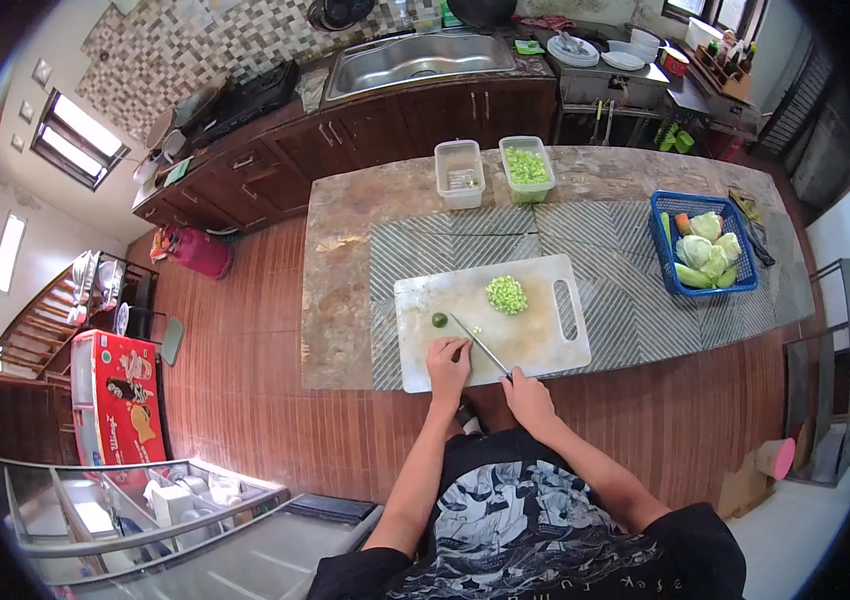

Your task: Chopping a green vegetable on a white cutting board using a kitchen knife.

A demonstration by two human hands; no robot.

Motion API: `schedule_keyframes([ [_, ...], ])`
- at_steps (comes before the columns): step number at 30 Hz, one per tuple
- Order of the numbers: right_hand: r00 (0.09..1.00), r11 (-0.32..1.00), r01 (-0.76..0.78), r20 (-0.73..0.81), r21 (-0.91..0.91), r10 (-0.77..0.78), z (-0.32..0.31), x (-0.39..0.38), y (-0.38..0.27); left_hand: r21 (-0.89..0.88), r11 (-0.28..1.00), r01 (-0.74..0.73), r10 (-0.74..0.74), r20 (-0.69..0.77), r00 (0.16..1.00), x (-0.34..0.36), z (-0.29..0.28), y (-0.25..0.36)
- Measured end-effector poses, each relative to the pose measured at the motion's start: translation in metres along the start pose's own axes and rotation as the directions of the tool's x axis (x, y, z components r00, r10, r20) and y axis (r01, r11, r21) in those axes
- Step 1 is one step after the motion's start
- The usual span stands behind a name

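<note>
Right hand [528, 398] grips the knife [482, 347] over the board's [537, 343] near edge; left hand [448, 366] is curled, can't tell on what. I'd keep those fingertips tucked.

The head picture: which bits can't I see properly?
Head view: anything under the left hand, because the hand covers it.
Head view: most of the knife handle, wrapped in the right hand.
Head view: the bottom of the blue basket, under vegetables.
Head view: the tiny bits beside the blade, too small to name.
</note>
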State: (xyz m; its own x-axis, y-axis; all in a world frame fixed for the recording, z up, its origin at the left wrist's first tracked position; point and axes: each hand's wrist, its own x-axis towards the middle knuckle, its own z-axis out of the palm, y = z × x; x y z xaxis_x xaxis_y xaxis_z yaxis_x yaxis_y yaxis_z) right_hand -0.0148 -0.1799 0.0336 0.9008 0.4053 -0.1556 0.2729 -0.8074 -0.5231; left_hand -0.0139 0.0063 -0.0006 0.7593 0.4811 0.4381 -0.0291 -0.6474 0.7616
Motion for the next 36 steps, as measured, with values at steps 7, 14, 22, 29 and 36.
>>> schedule_keyframes([
  [7,0.998,0.999,-0.046,0.046,0.016,0.046,-0.001,-0.015,0.005,0.026,0.999,-0.022,0.022,-0.025,0.999,-0.003,-0.002,-0.002],
  [14,0.999,0.999,-0.020,-0.034,0.033,0.021,0.013,0.000,0.002,0.005,0.999,-0.051,0.051,0.014,0.999,-0.001,0.000,-0.001],
  [22,0.998,0.997,-0.055,-0.028,-0.063,0.053,0.000,-0.001,0.010,0.073,0.996,-0.047,0.045,0.030,0.999,-0.002,0.008,0.005],
  [29,0.996,0.996,-0.084,-0.027,0.038,0.085,-0.020,-0.018,0.018,0.072,0.997,-0.031,0.025,0.091,0.996,0.003,0.008,0.000],
  [36,0.991,0.989,-0.119,-0.049,0.087,0.123,-0.034,-0.017,0.033,-0.125,0.970,0.208,-0.171,0.255,0.952,0.024,0.001,0.005],
])
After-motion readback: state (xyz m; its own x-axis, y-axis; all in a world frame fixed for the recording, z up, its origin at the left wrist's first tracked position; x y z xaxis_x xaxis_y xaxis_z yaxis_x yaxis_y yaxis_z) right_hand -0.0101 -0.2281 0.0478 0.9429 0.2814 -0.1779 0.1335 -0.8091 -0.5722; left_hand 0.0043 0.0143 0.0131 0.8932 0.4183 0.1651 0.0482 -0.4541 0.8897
